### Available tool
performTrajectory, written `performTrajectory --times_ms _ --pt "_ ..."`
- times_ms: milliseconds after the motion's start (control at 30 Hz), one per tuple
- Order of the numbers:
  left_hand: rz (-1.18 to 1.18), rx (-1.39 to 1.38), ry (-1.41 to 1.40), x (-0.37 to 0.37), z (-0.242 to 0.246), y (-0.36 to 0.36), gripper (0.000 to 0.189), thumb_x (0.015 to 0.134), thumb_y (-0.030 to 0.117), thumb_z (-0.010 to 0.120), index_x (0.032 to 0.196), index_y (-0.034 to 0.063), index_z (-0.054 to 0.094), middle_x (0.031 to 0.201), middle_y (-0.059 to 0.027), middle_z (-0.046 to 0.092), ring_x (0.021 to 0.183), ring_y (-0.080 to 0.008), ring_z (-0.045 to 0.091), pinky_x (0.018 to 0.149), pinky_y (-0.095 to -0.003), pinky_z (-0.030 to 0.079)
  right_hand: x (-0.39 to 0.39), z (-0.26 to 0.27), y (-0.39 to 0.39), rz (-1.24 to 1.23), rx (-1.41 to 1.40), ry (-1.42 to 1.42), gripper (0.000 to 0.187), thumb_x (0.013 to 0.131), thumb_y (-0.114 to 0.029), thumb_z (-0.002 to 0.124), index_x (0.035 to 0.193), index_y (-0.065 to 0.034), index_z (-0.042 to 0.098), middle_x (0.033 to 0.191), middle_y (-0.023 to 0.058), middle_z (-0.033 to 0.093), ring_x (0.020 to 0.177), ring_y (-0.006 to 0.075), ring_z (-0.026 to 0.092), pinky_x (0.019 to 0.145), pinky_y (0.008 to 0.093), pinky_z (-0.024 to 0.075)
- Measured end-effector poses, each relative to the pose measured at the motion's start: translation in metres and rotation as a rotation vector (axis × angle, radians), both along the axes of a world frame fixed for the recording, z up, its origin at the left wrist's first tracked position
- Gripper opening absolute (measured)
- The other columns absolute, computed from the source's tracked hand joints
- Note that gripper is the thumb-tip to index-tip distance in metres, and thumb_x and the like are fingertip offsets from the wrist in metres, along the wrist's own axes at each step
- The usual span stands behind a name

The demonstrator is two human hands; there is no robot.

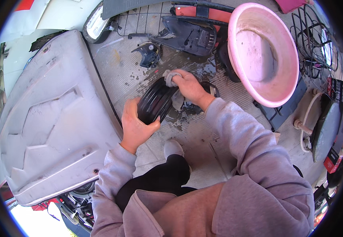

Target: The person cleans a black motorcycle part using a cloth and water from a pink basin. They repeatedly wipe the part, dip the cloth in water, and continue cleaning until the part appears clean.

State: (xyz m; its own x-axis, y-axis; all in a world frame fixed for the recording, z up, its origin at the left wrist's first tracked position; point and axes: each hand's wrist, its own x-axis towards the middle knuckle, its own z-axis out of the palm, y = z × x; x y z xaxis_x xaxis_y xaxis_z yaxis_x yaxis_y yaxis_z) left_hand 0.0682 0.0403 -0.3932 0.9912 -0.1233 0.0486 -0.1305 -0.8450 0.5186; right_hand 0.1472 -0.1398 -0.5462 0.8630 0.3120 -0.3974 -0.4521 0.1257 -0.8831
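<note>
A glossy black ribbed round part (pixel 156 102), perhaps a wheel rim, is held up over the wet floor, tilted. My left hand (pixel 136 120) grips its lower left side, with the thumb on the near edge and the fingers along the far side. At its upper right edge, my right hand (pixel 186 84) holds a wet grey cloth (pixel 171 78) against it. A loose end of cloth hangs below that hand. Dark wet patches and a partly hidden dark item lie on the floor beneath.
A large grey panel (pixel 56 118) fills the left. Black plastic fairing pieces (pixel 189 38) lie ahead on the ribbed floor. A pink basin (pixel 263 53) stands tilted at upper right, near a black wire rack (pixel 316 41). A round-topped stool (pixel 327 130) lies on its side at right.
</note>
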Motion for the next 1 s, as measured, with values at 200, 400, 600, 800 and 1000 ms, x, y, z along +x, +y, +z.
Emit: performTrajectory --times_ms 200,400,600,800,1000 --pt "-0.028 -0.135 -0.024 0.015 -0.01 -0.01 0.073 0.061 0.014 0.084 0.122 -0.0052 0.049 0.108 -0.0193 0.053 0.095 -0.0353 0.057 0.083 -0.0423 0.048 0.011 0.106 -0.036 -0.187 -0.565 -0.796 0.022 0.083 -0.023 0.063 0.1 -0.0126 0.073 0.117 0.0108 0.064 0.107 0.0339 0.06 0.093 0.0443 0.0455" --pt "-0.049 -0.364 0.103 0.026 -0.021 -0.015 0.073 0.064 0.013 0.084 0.128 -0.0005 0.05 0.116 -0.0176 0.054 0.105 -0.0311 0.057 0.093 -0.0401 0.047 -0.038 0.139 -0.004 0.045 -0.69 -1.091 0.03 0.069 -0.032 0.078 0.095 -0.0183 0.072 0.119 0.0036 0.06 0.118 0.0289 0.052 0.097 0.0504 0.0346" --pt "0.055 -0.197 0.186 0.006 -0.036 0.017 0.07 0.063 0.009 0.084 0.123 -0.0009 0.049 0.109 -0.014 0.051 0.102 -0.0274 0.056 0.09 -0.0379 0.048 -0.014 0.112 0.006 -0.08 -0.68 -1.029 0.028 0.071 -0.032 0.076 0.094 -0.0173 0.073 0.118 0.0039 0.06 0.117 0.0296 0.052 0.096 0.0491 0.0357" --pt "0.083 -0.165 0.17 -0.049 -0.062 0.051 0.08 0.065 0.013 0.088 0.129 -0.0043 0.044 0.117 -0.0181 0.05 0.106 -0.0305 0.057 0.094 -0.038 0.047 0.026 0.046 -0.009 -0.211 -0.312 -0.356 0.033 0.091 -0.028 0.054 0.107 -0.0048 0.071 0.106 0.017 0.069 0.097 0.0371 0.064 0.087 0.0423 0.0497" --pt "0.017 -0.027 0.109 -0.042 -0.025 0.05 0.086 0.063 0.021 0.091 0.132 -0.0044 0.046 0.121 -0.021 0.052 0.114 -0.0365 0.055 0.099 -0.0414 0.046 0.013 -0.008 -0.008 -0.087 0.118 0.158 0.02 0.095 -0.014 0.054 0.103 -0.0043 0.069 0.097 0.003 0.066 0.087 0.0148 0.059 0.08 0.0296 0.0475"
